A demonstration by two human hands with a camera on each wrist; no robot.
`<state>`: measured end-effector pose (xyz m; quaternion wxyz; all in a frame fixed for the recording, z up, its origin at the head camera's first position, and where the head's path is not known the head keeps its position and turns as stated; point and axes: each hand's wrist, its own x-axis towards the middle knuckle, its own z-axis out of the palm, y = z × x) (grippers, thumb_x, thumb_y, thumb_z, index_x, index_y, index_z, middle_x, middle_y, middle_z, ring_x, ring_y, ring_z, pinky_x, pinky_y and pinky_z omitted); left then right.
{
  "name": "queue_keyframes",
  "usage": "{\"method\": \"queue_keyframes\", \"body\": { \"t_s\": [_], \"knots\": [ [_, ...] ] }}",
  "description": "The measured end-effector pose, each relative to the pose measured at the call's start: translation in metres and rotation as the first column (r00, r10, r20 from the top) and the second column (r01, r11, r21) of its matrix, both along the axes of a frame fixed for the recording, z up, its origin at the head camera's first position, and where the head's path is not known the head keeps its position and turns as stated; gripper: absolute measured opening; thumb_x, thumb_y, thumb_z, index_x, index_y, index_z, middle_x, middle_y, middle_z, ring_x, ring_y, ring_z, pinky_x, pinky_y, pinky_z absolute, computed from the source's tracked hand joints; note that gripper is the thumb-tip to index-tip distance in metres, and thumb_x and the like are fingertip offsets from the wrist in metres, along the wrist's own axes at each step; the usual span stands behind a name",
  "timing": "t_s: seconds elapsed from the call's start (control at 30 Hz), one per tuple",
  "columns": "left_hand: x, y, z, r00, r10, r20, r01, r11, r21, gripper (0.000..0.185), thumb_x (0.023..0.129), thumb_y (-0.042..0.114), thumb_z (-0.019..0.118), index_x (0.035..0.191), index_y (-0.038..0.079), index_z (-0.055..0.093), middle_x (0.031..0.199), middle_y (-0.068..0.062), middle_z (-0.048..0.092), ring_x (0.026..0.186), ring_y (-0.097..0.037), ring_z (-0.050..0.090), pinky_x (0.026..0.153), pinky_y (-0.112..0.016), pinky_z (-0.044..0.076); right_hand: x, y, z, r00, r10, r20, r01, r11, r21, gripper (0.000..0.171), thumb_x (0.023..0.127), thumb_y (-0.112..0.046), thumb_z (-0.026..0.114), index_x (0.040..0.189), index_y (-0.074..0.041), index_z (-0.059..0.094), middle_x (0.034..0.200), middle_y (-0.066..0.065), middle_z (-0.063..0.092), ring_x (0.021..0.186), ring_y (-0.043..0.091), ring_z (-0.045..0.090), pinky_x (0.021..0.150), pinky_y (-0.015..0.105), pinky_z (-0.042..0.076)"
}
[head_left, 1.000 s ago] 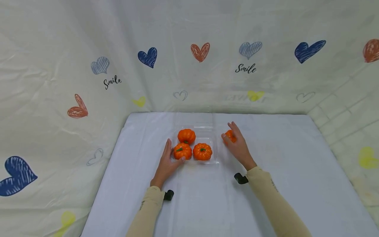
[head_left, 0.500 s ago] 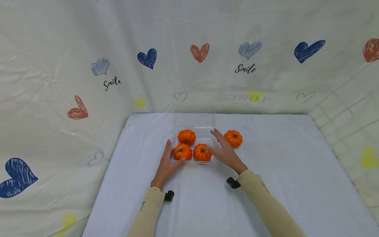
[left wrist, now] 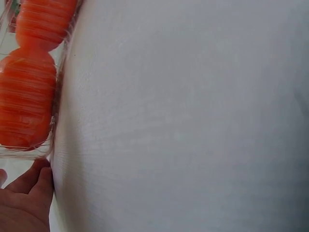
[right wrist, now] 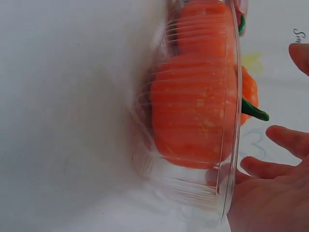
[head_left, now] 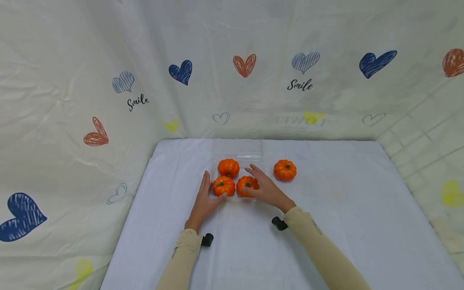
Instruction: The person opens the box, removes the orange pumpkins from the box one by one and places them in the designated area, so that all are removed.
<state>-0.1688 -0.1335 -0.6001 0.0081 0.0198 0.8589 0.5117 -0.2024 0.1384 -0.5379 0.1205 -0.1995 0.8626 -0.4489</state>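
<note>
A clear plastic clamshell box (head_left: pixel 242 164) holds three small orange pumpkins: a back-left one (head_left: pixel 228 167), a front-left one (head_left: pixel 223 186) and a front-right one (head_left: pixel 247 183). My left hand (head_left: pixel 204 203) rests against the box's left side and front-left corner, fingers straight and thumb spread along the front. In the left wrist view its fingers (left wrist: pixel 41 179) touch the box's corner. Over the box's right side is my right hand (head_left: pixel 267 190), fingers spread, thumb in front of the front-right pumpkin. The right wrist view shows a gap between its fingertips and that pumpkin's green stem (right wrist: pixel 255 110).
Outside the box, to its right, another orange pumpkin (head_left: pixel 284 170) stands on the white tablecloth (head_left: pixel 344 209). The box's transparent lid (head_left: pixel 237 147) lies open toward the back. Behind the table hangs a pale curtain (head_left: pixel 214 36) printed with hearts.
My right hand has left the pumpkin outside the box and moved left over the box's front-right pumpkin. The left hand has stayed at the box.
</note>
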Motion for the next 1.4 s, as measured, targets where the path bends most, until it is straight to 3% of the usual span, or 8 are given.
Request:
{"method": "queue_keyframes", "body": {
  "t_s": [0.2, 0.5, 0.87, 1.07, 1.4],
  "knots": [
    [0.001, 0.000, 0.001, 1.000, 0.007, 0.009, -0.007, 1.000, 0.003, 0.115, 0.091, 0.061, 0.079, 0.174, 0.019, 0.012, 0.179, 0.007, 0.007, 0.154, -0.032, 0.040, 0.122, -0.049, 0.035, -0.002, -0.005, 0.001, 0.998, 0.060, -0.009, -0.059, 0.996, 0.067, 0.080, 0.099, -0.039, 0.075, 0.162, 0.000, 0.043, 0.172, 0.024, 0.027, 0.158, 0.045, 0.027, 0.122, 0.066, 0.030],
    [0.001, 0.000, 0.004, 1.000, -0.004, 0.019, 0.004, 1.000, 0.010, 0.116, 0.091, 0.059, 0.079, 0.174, 0.018, 0.010, 0.180, 0.004, 0.006, 0.155, -0.033, 0.038, 0.123, -0.049, 0.034, -0.007, -0.009, 0.003, 0.994, 0.110, -0.027, -0.104, 0.980, 0.171, 0.068, 0.101, -0.040, 0.074, 0.152, 0.001, 0.057, 0.161, 0.023, 0.047, 0.150, 0.043, 0.041, 0.121, 0.060, 0.035],
    [0.002, 0.001, 0.006, 1.000, -0.007, 0.023, 0.007, 1.000, 0.006, 0.115, 0.092, 0.060, 0.078, 0.174, 0.017, 0.010, 0.180, 0.005, 0.005, 0.155, -0.032, 0.038, 0.124, -0.050, 0.032, -0.007, -0.012, -0.002, 0.993, 0.112, -0.042, -0.101, 0.973, 0.206, 0.064, 0.101, -0.026, 0.075, 0.155, -0.001, 0.054, 0.160, 0.021, 0.049, 0.148, 0.041, 0.044, 0.121, 0.056, 0.038],
    [0.002, 0.000, 0.005, 1.000, -0.012, 0.012, 0.012, 1.000, 0.008, 0.114, 0.093, 0.058, 0.077, 0.174, 0.015, 0.009, 0.180, 0.005, 0.005, 0.157, -0.030, 0.036, 0.125, -0.047, 0.030, -0.004, -0.011, 0.000, 0.992, 0.099, -0.082, -0.083, 0.981, 0.178, 0.061, 0.100, -0.021, 0.076, 0.153, -0.001, 0.056, 0.157, 0.020, 0.052, 0.146, 0.041, 0.046, 0.120, 0.058, 0.039],
    [0.002, -0.001, 0.003, 1.000, -0.025, -0.006, 0.025, 1.000, 0.005, 0.114, 0.093, 0.061, 0.076, 0.174, 0.014, 0.010, 0.179, 0.006, 0.004, 0.157, -0.029, 0.035, 0.127, -0.047, 0.027, 0.000, -0.009, -0.005, 0.994, 0.011, -0.110, -0.006, 0.999, 0.042, 0.068, 0.097, -0.023, 0.082, 0.154, 0.002, 0.053, 0.154, 0.017, 0.056, 0.144, 0.040, 0.049, 0.120, 0.058, 0.038]
  ]
}}
